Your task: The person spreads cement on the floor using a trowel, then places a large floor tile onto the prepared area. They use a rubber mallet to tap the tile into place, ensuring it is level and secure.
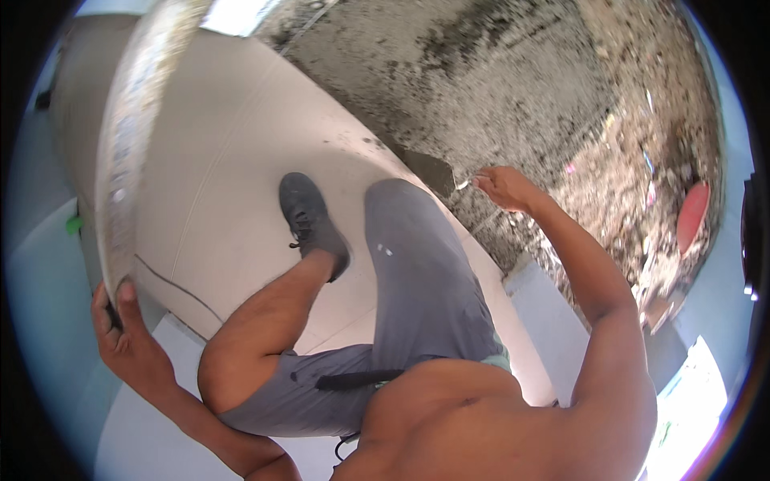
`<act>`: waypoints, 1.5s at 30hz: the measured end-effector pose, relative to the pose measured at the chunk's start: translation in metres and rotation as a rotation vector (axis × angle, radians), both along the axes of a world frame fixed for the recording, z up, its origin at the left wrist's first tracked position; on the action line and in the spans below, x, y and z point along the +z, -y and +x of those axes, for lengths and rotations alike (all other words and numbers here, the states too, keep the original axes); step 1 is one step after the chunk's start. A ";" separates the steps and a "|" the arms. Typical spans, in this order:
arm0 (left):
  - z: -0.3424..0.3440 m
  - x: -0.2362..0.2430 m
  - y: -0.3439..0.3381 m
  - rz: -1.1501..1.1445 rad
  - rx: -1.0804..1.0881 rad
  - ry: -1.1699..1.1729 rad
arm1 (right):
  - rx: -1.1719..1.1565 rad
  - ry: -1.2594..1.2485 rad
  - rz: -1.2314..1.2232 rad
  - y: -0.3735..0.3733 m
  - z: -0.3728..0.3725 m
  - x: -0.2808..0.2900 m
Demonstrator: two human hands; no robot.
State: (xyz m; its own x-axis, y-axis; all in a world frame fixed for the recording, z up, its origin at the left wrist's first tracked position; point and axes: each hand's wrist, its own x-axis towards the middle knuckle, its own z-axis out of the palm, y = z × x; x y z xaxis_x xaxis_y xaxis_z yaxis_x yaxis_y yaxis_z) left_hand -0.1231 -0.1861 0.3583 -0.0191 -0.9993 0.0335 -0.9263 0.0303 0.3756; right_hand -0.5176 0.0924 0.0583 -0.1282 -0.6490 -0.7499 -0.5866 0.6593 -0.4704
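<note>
My left hand (120, 321) grips the lower end of a long, pale, dust-streaked straight bar (132, 136), which rises along the left of the view and curves with the lens. My right hand (501, 188) is closed at the edge of the grey mortar patch (481, 72), on what looks like the handle of a trowel, mostly hidden by my fingers. The trowel's dark grey blade (429, 168) lies at the border between the mortar and the pale tiled floor (224, 104).
I am low over the tiles, one shoe (309, 216) on them. A thin dark cable (176, 284) runs by my left hand. Rubble (642, 120) with a red oval object (691, 216) lies at the right, and a pale step edge (537, 313) is beside my right arm.
</note>
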 end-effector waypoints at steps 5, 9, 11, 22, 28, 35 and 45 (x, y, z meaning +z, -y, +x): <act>-0.004 0.003 -0.006 -0.016 -0.050 -0.066 | 0.020 -0.012 0.172 -0.086 0.003 0.025; -0.009 0.000 -0.008 -0.040 -0.080 0.033 | 0.084 -0.019 0.239 -0.137 -0.003 0.028; -0.006 0.001 -0.008 -0.044 -0.088 0.030 | 0.134 -0.054 0.297 -0.141 -0.007 0.038; -0.023 0.005 -0.004 -0.062 -0.156 -0.048 | -0.228 0.021 -0.161 0.030 0.045 0.029; -0.021 0.001 0.003 -0.046 -0.155 -0.041 | -0.114 0.032 -0.135 0.090 0.012 -0.001; -0.026 -0.008 0.022 -0.005 -0.219 -0.101 | 0.030 -0.300 -0.081 0.078 -0.079 -0.011; -0.048 -0.018 0.048 0.086 -0.308 -0.066 | -0.165 -0.476 -0.027 0.076 -0.161 0.005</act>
State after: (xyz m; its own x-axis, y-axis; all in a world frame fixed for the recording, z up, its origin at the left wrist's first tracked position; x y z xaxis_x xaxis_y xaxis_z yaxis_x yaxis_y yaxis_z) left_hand -0.1708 -0.2341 0.3400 -0.3214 -0.9461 -0.0399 -0.8522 0.2705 0.4479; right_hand -0.6789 0.0167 0.0628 -0.5543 -0.6094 -0.5669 -0.6291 0.7527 -0.1940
